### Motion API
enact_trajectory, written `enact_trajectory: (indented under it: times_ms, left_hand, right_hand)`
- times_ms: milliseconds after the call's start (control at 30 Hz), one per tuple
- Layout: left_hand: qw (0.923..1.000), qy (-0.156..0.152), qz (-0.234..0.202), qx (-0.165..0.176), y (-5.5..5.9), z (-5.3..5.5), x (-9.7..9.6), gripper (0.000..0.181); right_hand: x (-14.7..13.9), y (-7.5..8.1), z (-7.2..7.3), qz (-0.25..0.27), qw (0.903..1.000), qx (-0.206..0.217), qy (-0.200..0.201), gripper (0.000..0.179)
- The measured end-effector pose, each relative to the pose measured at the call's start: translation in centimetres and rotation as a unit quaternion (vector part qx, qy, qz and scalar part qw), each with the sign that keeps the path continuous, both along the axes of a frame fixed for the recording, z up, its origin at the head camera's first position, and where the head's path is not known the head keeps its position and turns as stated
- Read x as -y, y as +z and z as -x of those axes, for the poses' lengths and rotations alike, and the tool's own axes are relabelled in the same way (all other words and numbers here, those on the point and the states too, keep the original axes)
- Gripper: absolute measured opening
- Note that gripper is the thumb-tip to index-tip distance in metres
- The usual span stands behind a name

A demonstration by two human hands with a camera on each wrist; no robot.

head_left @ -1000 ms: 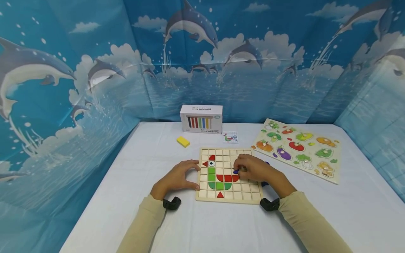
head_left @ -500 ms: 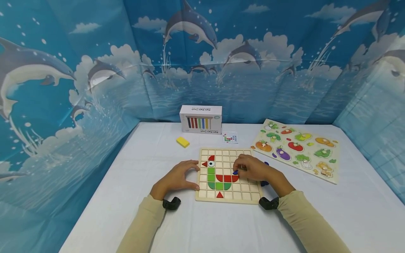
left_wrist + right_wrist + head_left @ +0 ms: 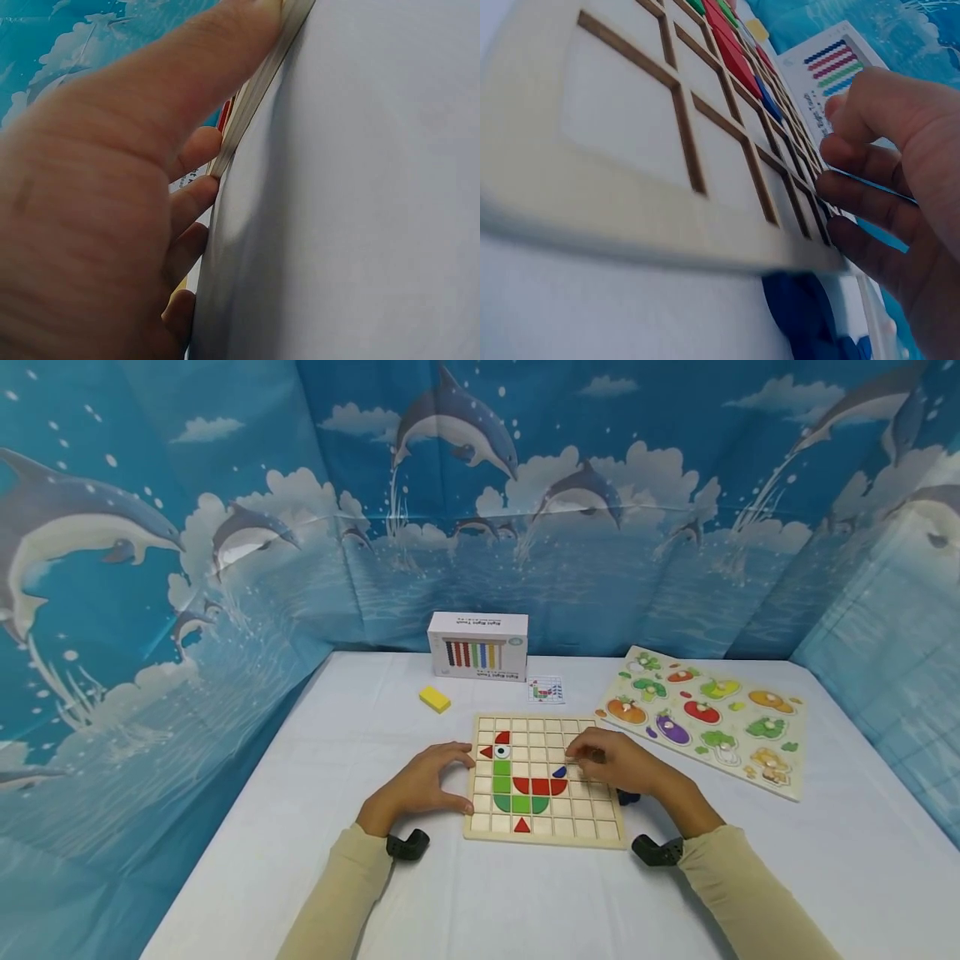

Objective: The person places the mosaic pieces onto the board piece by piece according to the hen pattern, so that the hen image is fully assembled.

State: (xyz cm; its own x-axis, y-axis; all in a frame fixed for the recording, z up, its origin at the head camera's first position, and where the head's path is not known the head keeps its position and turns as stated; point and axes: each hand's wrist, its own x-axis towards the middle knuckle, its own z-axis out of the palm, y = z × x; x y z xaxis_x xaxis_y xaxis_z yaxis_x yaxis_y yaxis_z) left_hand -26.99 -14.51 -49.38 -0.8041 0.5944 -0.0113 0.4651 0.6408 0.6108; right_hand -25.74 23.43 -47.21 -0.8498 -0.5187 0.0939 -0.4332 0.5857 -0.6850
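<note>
A wooden grid board (image 3: pixel 583 831) lies on the white table between both hands. Its cells hold a bird pattern: a round eye piece (image 3: pixel 502 752), green squares (image 3: pixel 502 783), red pieces (image 3: pixel 540 787) and a red triangle (image 3: pixel 522 826). A blue quarter-round piece (image 3: pixel 559 772) sits in the cell above the rightmost red piece. My left hand (image 3: pixel 416 783) touches the board's left edge with thumb and fingertips spread apart. Over the right part of the grid, my right hand (image 3: pixel 617 762) hovers with loosely bent fingers, nothing between them, just right of the blue piece.
Dark blue pieces (image 3: pixel 802 315) lie beside the board's right edge, partly hidden under my right wrist. Behind the board are a yellow block (image 3: pixel 435 699), a white box (image 3: pixel 477 647) and a small pattern card (image 3: pixel 545 690). A vegetable puzzle board (image 3: pixel 735 752) lies at the back right.
My right hand has let go of the blue piece and moved slightly right; the piece now shows in its cell. The left hand stays at the board's edge.
</note>
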Motion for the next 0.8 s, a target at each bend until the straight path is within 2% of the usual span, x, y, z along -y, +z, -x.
enact_trajectory:
  times_ms: [100, 200, 333, 500, 633, 800]
  left_hand:
    - [1.0000, 0.004, 0.004, 0.002, 0.0, 0.0, -0.1, 0.069]
    - [0.9999, 0.006, 0.008, 0.002, -0.1, 0.0, -0.1, 0.069]
    - [0.9999, 0.005, 0.010, 0.000, 0.0, 0.0, -0.1, 0.069]
    - [0.9999, 0.008, 0.013, 0.001, -0.1, 0.0, -0.1, 0.068]
    - [0.9999, 0.007, 0.014, 0.003, -0.2, 0.0, -0.1, 0.068]
    - [0.9999, 0.005, 0.011, 0.000, -0.3, 0.2, -0.1, 0.068]
  right_hand:
    - [-1.3, 0.3, -0.7, 0.001, 0.9996, -0.019, -0.021, 0.021]
    - [-3.0, 0.5, -1.3, -0.024, 0.9984, -0.033, -0.040, 0.021]
    - [-5.3, 0.5, -1.8, -0.055, 0.9964, -0.025, -0.059, 0.025]
    - [-6.9, 0.1, -2.1, -0.035, 0.9962, -0.015, -0.078, 0.030]
    - [-7.3, -0.1, -2.1, -0.025, 0.9944, -0.032, -0.098, 0.033]
    - [-7.7, -0.4, -2.0, -0.023, 0.9871, -0.037, -0.154, 0.034]
